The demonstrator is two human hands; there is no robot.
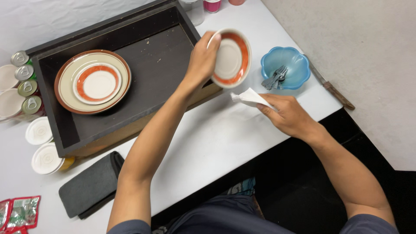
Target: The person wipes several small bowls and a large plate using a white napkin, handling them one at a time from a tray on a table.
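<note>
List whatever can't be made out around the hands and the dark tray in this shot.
Head view only:
- Back of the small orange-rimmed plate: faces away, and the left hand covers its edge.
- Folded white tissue: its rear end is hidden inside the right hand.
- Cutlery in the blue bowl: too small to count.
- Cups at the top: cut off by the frame.

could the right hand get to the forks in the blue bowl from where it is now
Probably yes. The right hand sits just below the blue bowl, and nothing lies between it and the forks. But it holds a folded white tissue, so its fingers aren't free.
</note>
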